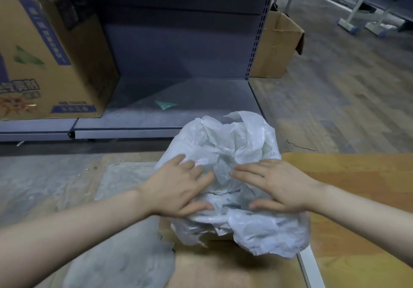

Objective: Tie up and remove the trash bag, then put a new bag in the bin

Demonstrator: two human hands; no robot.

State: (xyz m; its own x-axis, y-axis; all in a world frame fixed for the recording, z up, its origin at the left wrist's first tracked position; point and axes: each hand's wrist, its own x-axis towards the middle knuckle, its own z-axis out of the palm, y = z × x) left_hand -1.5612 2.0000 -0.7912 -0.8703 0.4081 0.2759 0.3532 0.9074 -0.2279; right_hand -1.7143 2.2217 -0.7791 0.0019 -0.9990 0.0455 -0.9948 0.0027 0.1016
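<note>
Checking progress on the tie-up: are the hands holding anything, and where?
Nothing gripped: left hand and right hand lie flat on the white trash bag.

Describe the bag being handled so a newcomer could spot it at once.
Find the grey metal shelving unit straight ahead; on the floor just before it sits a crumpled white trash bag. The left hand and right hand rest on it, unlike the flat grey sheet nearby.

1. We're looking from a single head-worn camera, angled forward and down over both outstretched forearms.
2. It sits close above the crumpled white plastic bag [225,153], which fills the lower centre.
3. Ahead we face a grey metal shelving unit [178,48]; wide-angle bending curves the wooden floor [335,100] on the right.
</note>
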